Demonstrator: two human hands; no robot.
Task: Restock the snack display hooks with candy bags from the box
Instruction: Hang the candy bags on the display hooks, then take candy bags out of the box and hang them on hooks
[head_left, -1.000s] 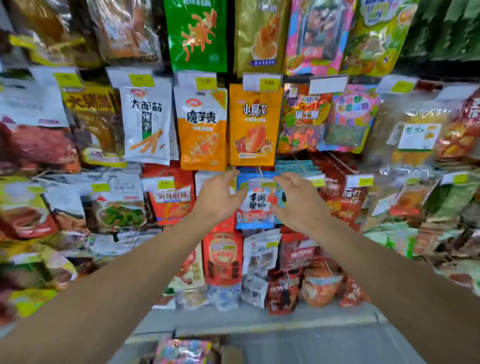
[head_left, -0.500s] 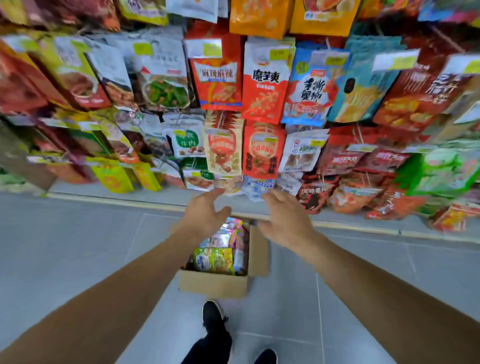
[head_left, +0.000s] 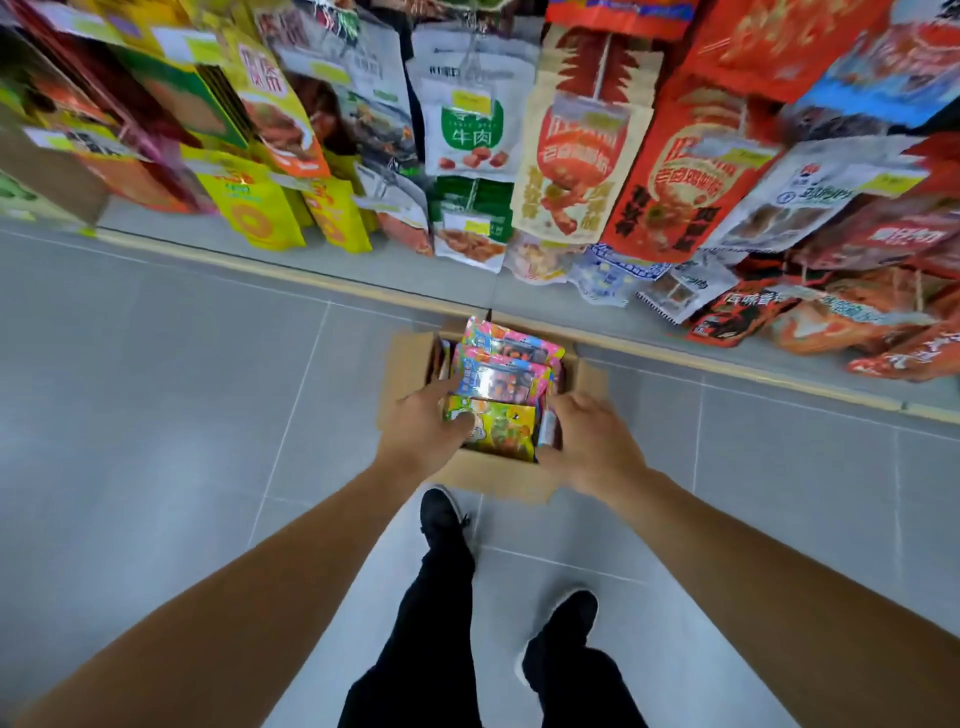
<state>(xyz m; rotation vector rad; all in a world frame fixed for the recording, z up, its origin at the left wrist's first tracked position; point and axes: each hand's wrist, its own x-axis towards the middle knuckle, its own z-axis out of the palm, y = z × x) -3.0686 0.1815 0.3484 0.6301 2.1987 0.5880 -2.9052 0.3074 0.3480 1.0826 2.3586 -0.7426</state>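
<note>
Reaching into the box (head_left: 470, 480) on the floor, your left hand (head_left: 423, 431) sits nearer: its thumb presses the yellow candy bag (head_left: 493, 428), lying crosswise between both hands. Your right hand (head_left: 589, 441) touches the bag's right end; whether its fingers pinch it, you cannot tell.

A white hanging snack bag (head_left: 470, 124) carries "牛肉" on its green label; other print is blurred

A box (head_left: 410, 364) sat on the floor (head_left: 156, 389), just in front of the shelf (head_left: 519, 156). Candy bags (head_left: 506, 364) stood in a row inside the box — one behind the other. The left hand (head_left: 423, 434) was at the left end of the front bag (head_left: 493, 428), the right hand (head_left: 592, 441) at its right end. Two shoes (head_left: 441, 519) stood behind the box, nearer the person. Snack bags (head_left: 467, 130) hung on the shelf above the floor.
</note>
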